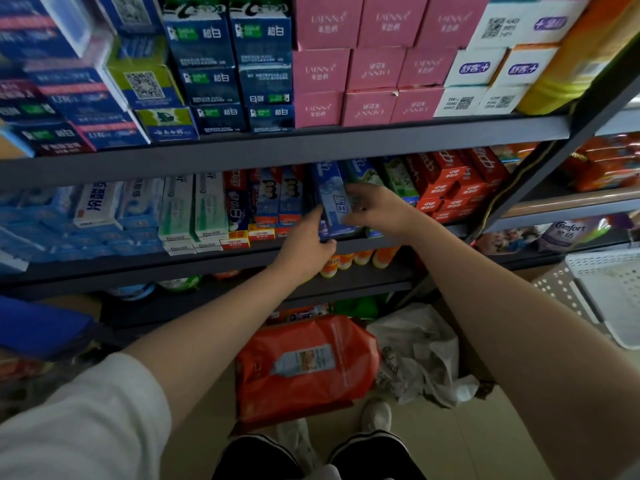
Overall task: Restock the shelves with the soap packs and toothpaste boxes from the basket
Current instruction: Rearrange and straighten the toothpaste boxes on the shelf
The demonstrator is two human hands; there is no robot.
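A blue toothpaste box [334, 199] stands upright at the front of the middle shelf [242, 263], among other toothpaste boxes. My right hand [377, 207] grips its right side with curled fingers. My left hand [306, 247] holds the box's lower left side from below, thumb up along the box edge. Red toothpaste boxes [446, 188] are stacked to the right, white and green ones [194, 209] to the left. A white perforated basket [609, 292] sits at the far right; its contents are hidden.
The upper shelf holds pink boxes [374, 67], dark blue boxes [228, 64] and white boxes [498, 67]. A red refill bag [304, 368] and crumpled white plastic bag [422, 355] lie on the floor by my feet. A dark shelf post [540, 174] slants on the right.
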